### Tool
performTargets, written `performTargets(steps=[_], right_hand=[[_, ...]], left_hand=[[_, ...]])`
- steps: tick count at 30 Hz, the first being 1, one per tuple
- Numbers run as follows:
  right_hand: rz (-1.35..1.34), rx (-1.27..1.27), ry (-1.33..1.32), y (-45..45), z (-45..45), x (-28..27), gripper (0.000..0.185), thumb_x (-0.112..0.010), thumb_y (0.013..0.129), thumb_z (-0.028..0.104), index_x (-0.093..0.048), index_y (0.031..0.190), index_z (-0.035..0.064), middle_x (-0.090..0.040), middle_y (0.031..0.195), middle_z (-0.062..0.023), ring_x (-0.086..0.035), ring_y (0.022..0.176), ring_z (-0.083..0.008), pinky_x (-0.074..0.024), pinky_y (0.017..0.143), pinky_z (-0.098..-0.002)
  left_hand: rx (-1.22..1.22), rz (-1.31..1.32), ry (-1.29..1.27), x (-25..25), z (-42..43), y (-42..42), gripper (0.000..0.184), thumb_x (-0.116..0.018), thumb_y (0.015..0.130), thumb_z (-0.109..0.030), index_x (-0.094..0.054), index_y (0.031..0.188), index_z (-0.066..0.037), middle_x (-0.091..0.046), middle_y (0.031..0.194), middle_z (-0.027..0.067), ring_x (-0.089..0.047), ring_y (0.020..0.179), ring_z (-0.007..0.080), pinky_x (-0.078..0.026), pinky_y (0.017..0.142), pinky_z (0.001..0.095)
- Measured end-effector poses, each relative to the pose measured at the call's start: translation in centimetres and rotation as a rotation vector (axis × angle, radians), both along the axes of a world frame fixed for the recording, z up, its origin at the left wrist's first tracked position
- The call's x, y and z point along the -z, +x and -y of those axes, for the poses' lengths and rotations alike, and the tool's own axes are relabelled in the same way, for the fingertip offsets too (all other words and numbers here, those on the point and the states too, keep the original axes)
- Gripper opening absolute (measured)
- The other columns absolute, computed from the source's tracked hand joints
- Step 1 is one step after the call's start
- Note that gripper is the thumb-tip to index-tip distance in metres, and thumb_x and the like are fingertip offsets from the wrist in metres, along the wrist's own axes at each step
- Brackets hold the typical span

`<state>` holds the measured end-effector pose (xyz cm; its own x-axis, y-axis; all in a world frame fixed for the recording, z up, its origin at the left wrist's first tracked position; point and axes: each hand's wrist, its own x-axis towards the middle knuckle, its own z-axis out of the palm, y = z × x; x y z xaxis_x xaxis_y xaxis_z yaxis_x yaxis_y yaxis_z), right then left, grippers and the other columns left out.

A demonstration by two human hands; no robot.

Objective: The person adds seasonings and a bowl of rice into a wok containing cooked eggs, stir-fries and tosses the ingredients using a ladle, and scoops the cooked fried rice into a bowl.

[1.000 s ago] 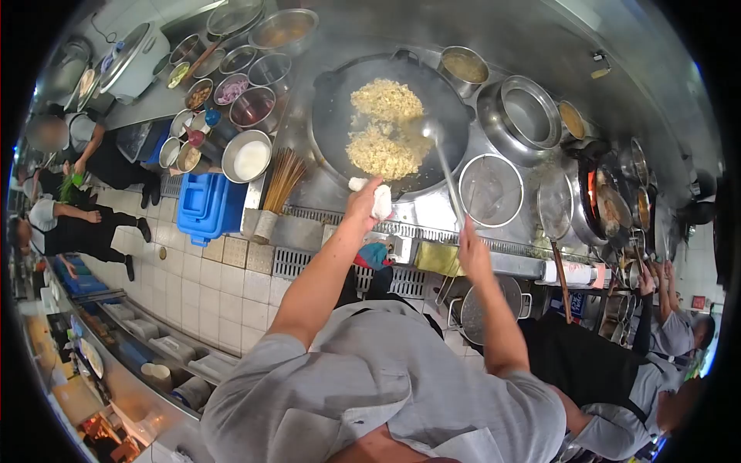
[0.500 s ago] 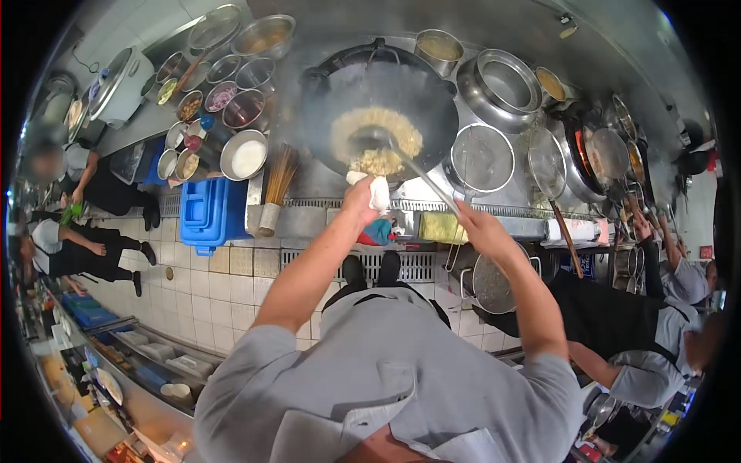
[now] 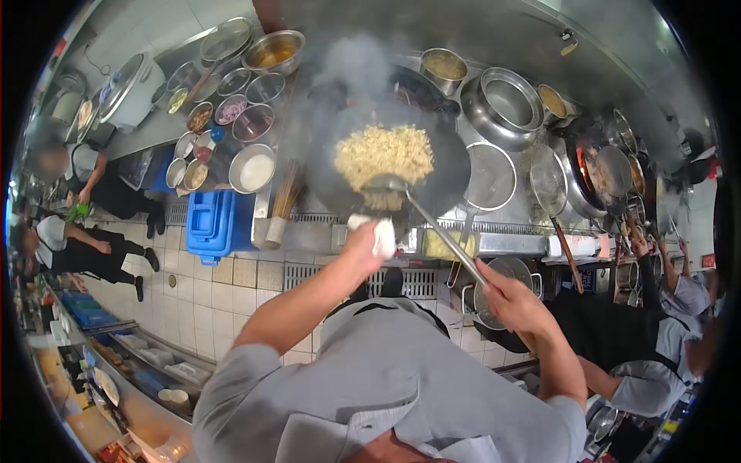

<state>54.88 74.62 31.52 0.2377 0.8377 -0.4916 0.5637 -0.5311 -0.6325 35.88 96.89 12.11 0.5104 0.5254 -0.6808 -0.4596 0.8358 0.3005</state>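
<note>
My right hand (image 3: 513, 302) is wrapped round the long handle of a metal ladle (image 3: 441, 234). The ladle's bowl rests low inside a dark wok (image 3: 454, 166), at the near side of a loose heap of pale yellow food that looks like fried rice (image 3: 386, 150). At the wok's near rim, my left hand (image 3: 361, 248) is closed on a folded white cloth (image 3: 384, 239). Whether a wok handle lies under the cloth is hidden. The wok's far edge is tilted off the burner ring (image 3: 401, 83), with smoke behind it.
Metal bowls of ingredients, a bowl of white contents (image 3: 252, 168) and a bamboo brush (image 3: 285, 197) stand left. Below them is a blue bin (image 3: 212, 224). A round strainer (image 3: 491, 176) and nested pots (image 3: 509, 100) lie right. Co-workers stand at both sides; flames (image 3: 584, 166) burn far right.
The wok has come nearer to me, and its food has spread into a larger heap. My right hand has drawn back and down with the ladle. Smoke has thickened behind the wok.
</note>
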Motion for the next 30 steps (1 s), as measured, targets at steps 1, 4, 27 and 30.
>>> performTargets(steps=[1, 4, 27, 30], right_hand=[[-0.005, -0.02, -0.075, 0.2, -0.3, -1.9, 0.051, -0.05, 0.102, 0.016, -0.041, 0.152, 0.0135, -0.057, 0.072, -0.0085, -0.058, 0.069, -0.0148, -0.0499, 0.068, -0.0304], [0.197, -0.17, 0.009, 1.7, -2.9, 2.9, 0.054, -0.05, 0.099, 0.015, -0.039, 0.152, 0.0121, -0.065, 0.106, -0.0316, -0.064, 0.1, -0.0469, -0.0498, 0.086, -0.0473], [0.32, -0.051, 0.18, 2.8, -10.2, 13.6, 0.052, -0.051, 0.1, 0.019, -0.039, 0.151, 0.0187, -0.064, 0.087, -0.0321, -0.062, 0.083, -0.0509, -0.0457, 0.074, -0.0564], [0.315, 0.045, 0.23, 1.3, -10.6, 13.6, 0.053, -0.053, 0.1, 0.017, -0.04, 0.151, 0.019, -0.064, 0.086, -0.0316, -0.061, 0.081, -0.0511, -0.0474, 0.073, -0.0551]], left_hand=[[-0.043, -0.031, -0.01, -4.9, 0.8, -0.3, 0.02, -0.047, 0.101, -0.019, -0.062, 0.111, -0.011, -0.07, 0.096, 0.0082, -0.069, 0.086, 0.0229, -0.057, 0.077, 0.0441], [0.15, -0.028, 0.04, 3.0, -4.3, 1.0, 0.018, -0.048, 0.1, -0.019, -0.062, 0.104, -0.008, -0.069, 0.089, 0.0082, -0.068, 0.076, 0.0243, -0.057, 0.073, 0.0428], [0.083, -0.051, 0.136, 8.5, -3.3, 0.6, 0.021, -0.047, 0.101, -0.021, -0.059, 0.111, -0.007, -0.068, 0.095, 0.0089, -0.068, 0.084, 0.0251, -0.057, 0.077, 0.0441], [0.028, -0.139, 0.14, 9.4, 3.2, -2.8, 0.02, -0.05, 0.1, -0.018, -0.058, 0.115, -0.007, -0.067, 0.099, 0.009, -0.068, 0.085, 0.0256, -0.058, 0.076, 0.044]])
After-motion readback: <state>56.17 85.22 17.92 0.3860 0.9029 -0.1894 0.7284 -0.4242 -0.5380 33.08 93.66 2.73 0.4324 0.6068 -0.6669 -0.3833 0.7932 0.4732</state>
